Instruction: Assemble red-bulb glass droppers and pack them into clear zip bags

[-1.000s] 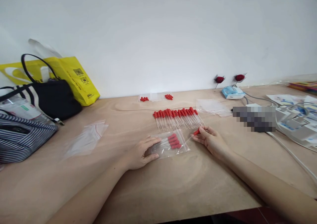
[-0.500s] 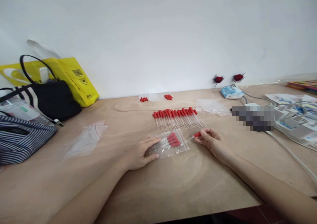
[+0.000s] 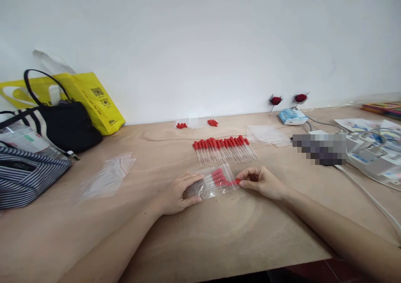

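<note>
Bag [image 3: 208, 194] part filled: looks like 4 droppers [image 3: 217, 175] in, plus 1 held dropper [image 3: 232, 183] mostly inside, bulb end at the mouth. Row [image 3: 219, 144] just beyond the bag isn't bagged yet. My right hand [image 3: 265, 183] has finger and thumb pinched on that bulb end. My left hand [image 3: 178, 194] is spread, thumb apart, steadying the bag's closed end. Vs 0.5 s ago: held dropper was outside, pointing at the mouth; row and left hand unchanged.

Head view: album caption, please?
Left hand on a clear plastic zip bag of slender red-topped tubes, right hand holding another tube at its opening.
</note>
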Demonstrator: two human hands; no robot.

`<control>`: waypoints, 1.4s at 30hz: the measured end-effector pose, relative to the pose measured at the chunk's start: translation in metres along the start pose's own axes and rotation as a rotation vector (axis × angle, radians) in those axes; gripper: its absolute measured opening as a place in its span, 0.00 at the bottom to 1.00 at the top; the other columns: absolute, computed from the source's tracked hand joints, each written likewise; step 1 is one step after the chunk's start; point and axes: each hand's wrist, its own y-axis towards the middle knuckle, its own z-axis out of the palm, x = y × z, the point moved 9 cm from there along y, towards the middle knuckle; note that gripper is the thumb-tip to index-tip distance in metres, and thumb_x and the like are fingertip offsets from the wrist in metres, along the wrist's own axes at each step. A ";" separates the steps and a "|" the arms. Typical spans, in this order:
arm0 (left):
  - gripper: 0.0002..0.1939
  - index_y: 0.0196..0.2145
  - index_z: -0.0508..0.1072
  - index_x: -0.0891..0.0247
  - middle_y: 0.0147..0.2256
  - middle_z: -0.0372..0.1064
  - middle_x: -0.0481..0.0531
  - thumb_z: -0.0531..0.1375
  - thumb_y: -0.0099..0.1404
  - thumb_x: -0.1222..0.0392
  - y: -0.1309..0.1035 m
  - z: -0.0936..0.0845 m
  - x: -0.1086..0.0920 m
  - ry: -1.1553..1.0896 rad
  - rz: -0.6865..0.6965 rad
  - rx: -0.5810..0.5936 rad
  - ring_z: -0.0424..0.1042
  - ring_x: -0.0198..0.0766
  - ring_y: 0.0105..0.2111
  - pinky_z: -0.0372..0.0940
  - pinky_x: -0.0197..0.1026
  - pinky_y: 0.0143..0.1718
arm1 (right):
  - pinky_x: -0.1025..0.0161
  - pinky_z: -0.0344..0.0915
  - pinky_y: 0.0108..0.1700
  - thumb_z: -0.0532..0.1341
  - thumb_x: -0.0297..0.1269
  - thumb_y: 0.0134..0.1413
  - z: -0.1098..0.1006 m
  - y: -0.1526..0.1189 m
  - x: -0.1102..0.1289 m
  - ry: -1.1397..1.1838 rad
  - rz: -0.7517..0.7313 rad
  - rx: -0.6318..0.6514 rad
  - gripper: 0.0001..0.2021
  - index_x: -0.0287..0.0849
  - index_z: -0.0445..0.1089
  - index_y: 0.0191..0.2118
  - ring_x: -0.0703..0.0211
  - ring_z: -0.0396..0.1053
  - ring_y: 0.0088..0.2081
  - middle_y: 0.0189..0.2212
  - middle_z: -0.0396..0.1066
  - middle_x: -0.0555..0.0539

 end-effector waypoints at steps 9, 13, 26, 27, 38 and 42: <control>0.27 0.55 0.58 0.58 0.54 0.58 0.52 0.56 0.59 0.50 0.002 0.004 -0.002 0.005 0.035 0.027 0.55 0.43 0.55 0.47 0.51 0.57 | 0.69 0.61 0.25 0.66 0.41 0.35 0.023 0.021 0.006 -0.022 -0.026 0.219 0.10 0.40 0.74 0.25 0.68 0.63 0.21 0.19 0.70 0.52; 0.27 0.55 0.58 0.57 0.55 0.58 0.52 0.56 0.59 0.50 0.002 0.004 -0.003 -0.003 0.038 0.038 0.55 0.42 0.55 0.46 0.51 0.57 | 0.67 0.63 0.29 0.68 0.41 0.31 0.029 0.023 0.004 0.045 -0.011 0.280 0.10 0.41 0.74 0.23 0.67 0.65 0.23 0.20 0.70 0.52; 0.26 0.55 0.57 0.53 0.56 0.55 0.50 0.56 0.59 0.51 0.001 0.000 -0.005 -0.017 0.023 0.106 0.52 0.44 0.57 0.43 0.54 0.58 | 0.67 0.61 0.30 0.60 0.42 0.46 0.019 0.011 0.020 -0.307 -0.251 0.299 0.09 0.43 0.74 0.30 0.64 0.64 0.27 0.26 0.70 0.50; 0.27 0.55 0.57 0.53 0.56 0.54 0.50 0.57 0.58 0.51 -0.001 -0.003 -0.002 -0.013 0.013 0.135 0.51 0.45 0.57 0.44 0.55 0.57 | 0.67 0.60 0.30 0.59 0.42 0.46 0.013 0.012 0.019 -0.319 -0.242 0.265 0.09 0.43 0.73 0.29 0.64 0.64 0.27 0.25 0.70 0.50; 0.23 0.53 0.62 0.61 0.55 0.55 0.57 0.51 0.62 0.51 -0.004 0.002 -0.032 0.184 -0.147 -0.177 0.53 0.50 0.54 0.52 0.55 0.53 | 0.68 0.54 0.24 0.58 0.42 0.47 -0.002 0.013 0.016 -0.429 -0.255 0.074 0.10 0.42 0.71 0.25 0.66 0.58 0.21 0.19 0.64 0.53; 0.23 0.54 0.60 0.60 0.52 0.59 0.56 0.50 0.63 0.51 -0.005 0.024 -0.044 0.287 -0.093 -0.129 0.58 0.50 0.48 0.56 0.55 0.49 | 0.67 0.56 0.25 0.57 0.43 0.48 -0.003 0.011 0.019 -0.467 -0.251 0.074 0.11 0.42 0.72 0.27 0.66 0.60 0.22 0.21 0.66 0.51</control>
